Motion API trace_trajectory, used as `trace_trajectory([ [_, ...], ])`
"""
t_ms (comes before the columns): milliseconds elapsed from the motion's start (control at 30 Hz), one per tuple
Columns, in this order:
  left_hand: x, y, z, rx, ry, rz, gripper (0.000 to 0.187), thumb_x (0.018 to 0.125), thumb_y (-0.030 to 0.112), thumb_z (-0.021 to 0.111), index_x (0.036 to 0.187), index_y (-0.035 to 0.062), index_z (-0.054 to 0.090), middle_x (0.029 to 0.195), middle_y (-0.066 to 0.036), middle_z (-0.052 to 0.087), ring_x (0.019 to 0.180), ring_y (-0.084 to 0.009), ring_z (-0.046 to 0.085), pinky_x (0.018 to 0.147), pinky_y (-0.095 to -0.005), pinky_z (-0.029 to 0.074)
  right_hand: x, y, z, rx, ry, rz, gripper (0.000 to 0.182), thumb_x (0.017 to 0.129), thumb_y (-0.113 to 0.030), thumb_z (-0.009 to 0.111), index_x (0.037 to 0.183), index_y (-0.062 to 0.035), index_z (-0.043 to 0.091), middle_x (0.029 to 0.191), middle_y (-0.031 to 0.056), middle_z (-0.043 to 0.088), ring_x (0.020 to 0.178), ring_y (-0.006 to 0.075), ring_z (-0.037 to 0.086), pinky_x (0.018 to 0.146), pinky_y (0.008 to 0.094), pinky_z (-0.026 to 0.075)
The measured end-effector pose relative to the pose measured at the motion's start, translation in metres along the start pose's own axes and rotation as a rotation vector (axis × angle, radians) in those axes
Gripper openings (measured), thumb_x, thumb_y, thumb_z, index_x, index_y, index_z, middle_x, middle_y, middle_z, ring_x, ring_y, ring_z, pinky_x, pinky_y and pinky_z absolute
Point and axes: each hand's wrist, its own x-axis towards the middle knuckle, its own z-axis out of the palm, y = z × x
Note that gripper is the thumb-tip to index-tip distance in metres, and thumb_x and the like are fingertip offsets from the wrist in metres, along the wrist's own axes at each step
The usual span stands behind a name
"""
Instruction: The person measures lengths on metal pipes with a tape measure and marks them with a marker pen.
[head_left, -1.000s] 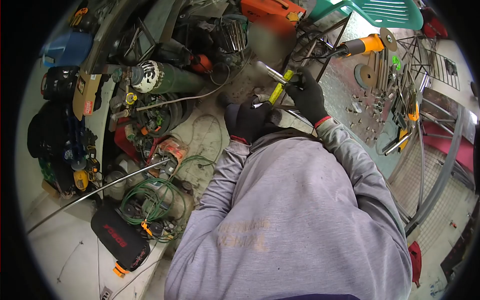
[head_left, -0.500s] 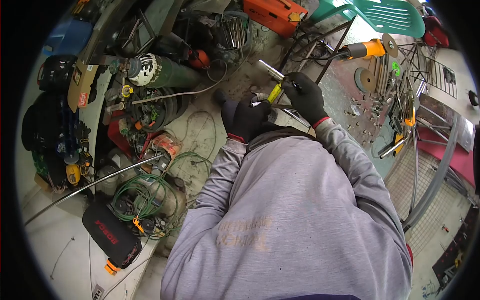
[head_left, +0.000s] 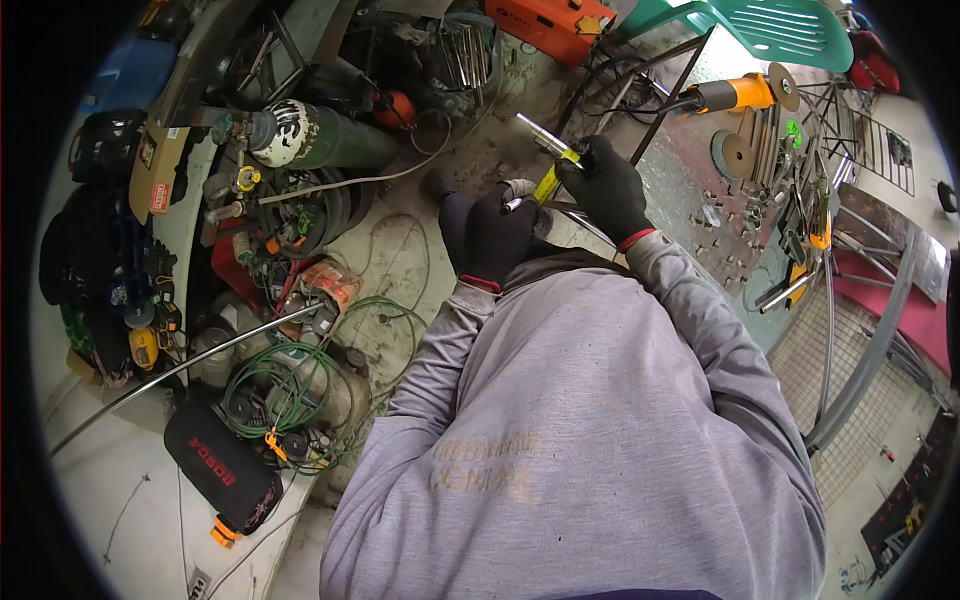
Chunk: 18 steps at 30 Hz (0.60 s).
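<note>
My left hand (head_left: 492, 235), in a black glove with a red cuff, is closed near the lower end of a yellow tool (head_left: 547, 186); a small silver tip pokes out by its fingers. My right hand (head_left: 608, 185), gloved the same way, is closed at the tool's upper end, beside a short shiny metal tube (head_left: 541, 133) that points up and left. Where the tube and the yellow tool meet is partly hidden by the right glove. Long metal bars pass below the right hand.
An orange angle grinder (head_left: 735, 96) lies on the work table (head_left: 685, 150) at right, with loose discs (head_left: 732, 155) and scraps. To the left are a gas cylinder (head_left: 340, 140), a green hose (head_left: 270, 385) and a long metal rod (head_left: 190, 364). A green chair (head_left: 780, 30) stands beyond.
The right glove has shifted slightly down along the tube and tool. The left glove has turned a little, and the view has moved slightly.
</note>
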Motion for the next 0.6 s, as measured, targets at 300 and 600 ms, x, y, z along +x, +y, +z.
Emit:
trace_trajectory([
  [300, -0.002, 0.005, 0.002, -0.088, 0.074, -0.046, 0.024, 0.084, 0.014, 0.081, 0.105, 0.0024, 0.084, 0.089, -0.012, 0.081, 0.083, -0.0212, 0.076, 0.078, -0.0333, 0.059, -0.004, -0.006, 0.0, 0.013, -0.043, 0.061, 0.036, 0.093, -0.036, 0.079, 0.118, -0.0128, 0.068, 0.1, 0.0145, 0.078, 0.093, 0.0377, 0.076, 0.079, 0.0478, 0.06],
  [600, 0.001, -0.008, 0.005, -0.211, -0.002, -0.158, 0.024, 0.089, 0.012, 0.079, 0.109, 0.0, 0.082, 0.088, -0.011, 0.08, 0.074, -0.0135, 0.073, 0.069, -0.0284, 0.057, -0.002, -0.004, 0.006, 0.003, 0.024, -0.033, 0.028, 0.093, -0.03, 0.078, 0.114, -0.0133, 0.068, 0.093, 0.0134, 0.074, 0.085, 0.0357, 0.074, 0.074, 0.0473, 0.058],
])
